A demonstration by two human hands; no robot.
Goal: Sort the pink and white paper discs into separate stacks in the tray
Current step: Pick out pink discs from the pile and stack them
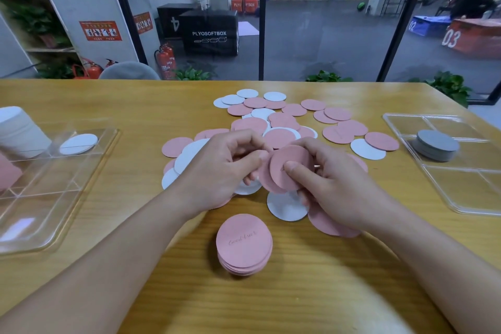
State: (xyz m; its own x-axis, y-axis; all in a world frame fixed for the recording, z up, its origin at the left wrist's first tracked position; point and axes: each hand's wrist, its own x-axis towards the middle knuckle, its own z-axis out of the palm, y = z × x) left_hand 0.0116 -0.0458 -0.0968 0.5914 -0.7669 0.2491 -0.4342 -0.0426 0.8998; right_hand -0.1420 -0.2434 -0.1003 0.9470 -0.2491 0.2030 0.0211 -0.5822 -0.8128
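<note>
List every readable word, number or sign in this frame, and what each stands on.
"PLYOSOFTBOX": black box behind the glass.
"03": red box, right.
"02": blue box beside it.
"PLYO...FTBOX", partly hidden: orange box, far back.
"Good luck", faint: top of pink stack.
Red wall signs: too blurred to read.

Both forearms reaching in from the bottom corners, meeting mid-frame. Left hand (222, 168) curled, fingertips pinched. Right hand (330, 182) likewise, thumb pressed forward.

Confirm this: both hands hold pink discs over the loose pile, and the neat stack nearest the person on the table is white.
Not quite. Both hands, left and right, do hold pink discs over the loose pile, but the head view shows the neat stack nearest the person is pink, not white.
</note>
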